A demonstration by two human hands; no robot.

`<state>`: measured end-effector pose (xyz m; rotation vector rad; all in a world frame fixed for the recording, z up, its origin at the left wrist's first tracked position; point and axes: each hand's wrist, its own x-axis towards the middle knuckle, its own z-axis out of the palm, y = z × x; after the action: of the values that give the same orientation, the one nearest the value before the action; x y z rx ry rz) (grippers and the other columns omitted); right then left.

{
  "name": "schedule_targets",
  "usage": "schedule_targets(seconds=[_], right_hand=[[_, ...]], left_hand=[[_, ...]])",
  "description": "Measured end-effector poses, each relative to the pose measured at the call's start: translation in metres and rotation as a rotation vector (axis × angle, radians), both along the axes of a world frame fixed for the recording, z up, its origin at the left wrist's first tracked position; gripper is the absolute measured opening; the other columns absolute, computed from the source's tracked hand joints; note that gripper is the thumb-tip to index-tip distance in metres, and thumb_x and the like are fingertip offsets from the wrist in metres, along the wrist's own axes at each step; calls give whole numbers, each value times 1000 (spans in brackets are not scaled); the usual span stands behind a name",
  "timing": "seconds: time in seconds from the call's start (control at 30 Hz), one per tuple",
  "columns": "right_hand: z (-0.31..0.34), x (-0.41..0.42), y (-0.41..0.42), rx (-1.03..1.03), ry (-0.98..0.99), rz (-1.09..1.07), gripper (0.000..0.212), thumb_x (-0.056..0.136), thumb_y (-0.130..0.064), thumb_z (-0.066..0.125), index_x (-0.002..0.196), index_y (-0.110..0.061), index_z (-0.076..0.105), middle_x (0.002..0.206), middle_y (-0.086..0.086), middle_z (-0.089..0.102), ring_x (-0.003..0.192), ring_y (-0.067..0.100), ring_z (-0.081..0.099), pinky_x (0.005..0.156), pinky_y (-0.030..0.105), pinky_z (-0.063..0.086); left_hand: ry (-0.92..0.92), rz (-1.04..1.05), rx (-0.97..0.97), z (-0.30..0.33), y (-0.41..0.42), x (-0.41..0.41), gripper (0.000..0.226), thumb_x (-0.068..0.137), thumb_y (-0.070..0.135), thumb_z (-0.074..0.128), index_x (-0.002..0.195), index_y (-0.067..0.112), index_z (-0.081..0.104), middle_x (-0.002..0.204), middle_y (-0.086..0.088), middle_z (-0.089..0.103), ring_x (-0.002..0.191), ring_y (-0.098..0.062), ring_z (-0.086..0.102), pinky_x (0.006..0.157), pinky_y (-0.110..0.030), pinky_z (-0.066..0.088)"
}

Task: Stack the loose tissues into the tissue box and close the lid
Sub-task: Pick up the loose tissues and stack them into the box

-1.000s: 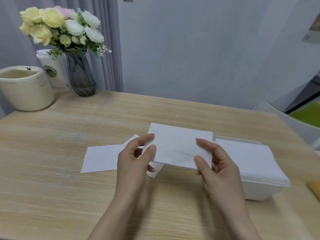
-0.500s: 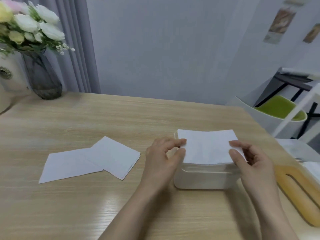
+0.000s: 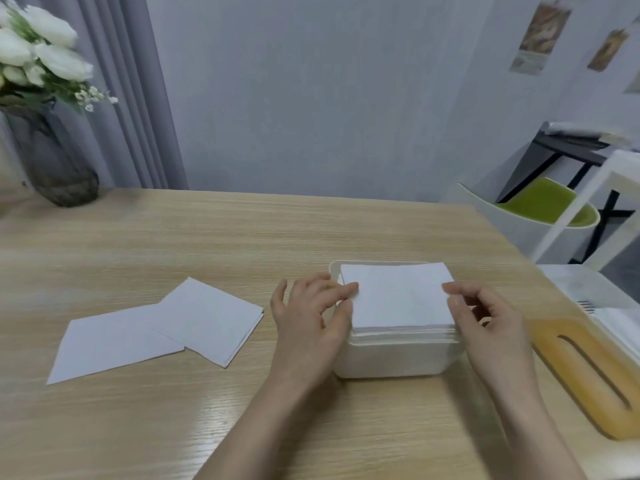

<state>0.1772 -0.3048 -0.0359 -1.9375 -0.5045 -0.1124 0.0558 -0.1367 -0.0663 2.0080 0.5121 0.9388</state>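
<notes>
Tissues (image 3: 398, 296) sit stacked in the tissue box (image 3: 394, 358). My left hand (image 3: 311, 317) and right hand (image 3: 485, 323) pinch the top sheet's edges.

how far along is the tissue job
Done: a tall stack of tissues fills the tissue box. In hand: left hand and right hand pinch the top sheet's edges. Left: two loose tissues on the table, and the wooden lid lies off.
</notes>
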Motion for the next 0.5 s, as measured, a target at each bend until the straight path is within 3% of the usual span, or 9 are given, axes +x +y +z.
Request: schedule_targets(seconds=[0.1, 0.17, 0.23, 0.3, 0.5], right_hand=[[0, -2, -1, -44, -42, -28, 17, 88, -13, 63, 92, -28, 69, 90, -7, 59, 76, 17, 50, 68, 32, 39], [-1, -2, -3, -138, -123, -88, 16, 87, -16, 66, 98, -27, 67, 103, -8, 53, 91, 20, 51, 77, 36, 41], [-2, -4, -4, -178, -226, -103, 17, 88, -21, 67, 103, -28, 67, 113, -9, 53, 108, 20, 48, 90, 45, 42], [-4, -8, -4, -176, -348, -41, 17, 90, -35, 61, 105, -30, 69, 114, -10, 61, 113, 17, 49, 97, 46, 38], [-27, -18, 1, -255, -506, 54, 43, 93, -53, 41, 91, -29, 76, 108, -12, 70, 108, 5, 59, 98, 37, 28]], left_hand=[[21, -1, 25, -2, -1, 0, 45, 77, 54, 37, 99, 38, 73, 101, 31, 59, 121, 14, 37, 115, -24, -5], [20, 3, 65, -4, -2, 1, 40, 79, 52, 40, 97, 38, 73, 109, 23, 58, 124, 12, 34, 115, -30, 1], [-2, 3, 153, -7, -1, 1, 31, 84, 47, 45, 95, 38, 72, 126, 17, 56, 135, 4, 28, 113, -30, 5], [-17, -50, 216, -9, 1, 2, 25, 88, 44, 48, 95, 39, 72, 137, 19, 52, 141, 1, 26, 113, -28, 2], [35, -161, 287, -15, 7, 3, 27, 90, 42, 46, 95, 35, 72, 120, 22, 63, 132, 3, 41, 114, -39, 1]])
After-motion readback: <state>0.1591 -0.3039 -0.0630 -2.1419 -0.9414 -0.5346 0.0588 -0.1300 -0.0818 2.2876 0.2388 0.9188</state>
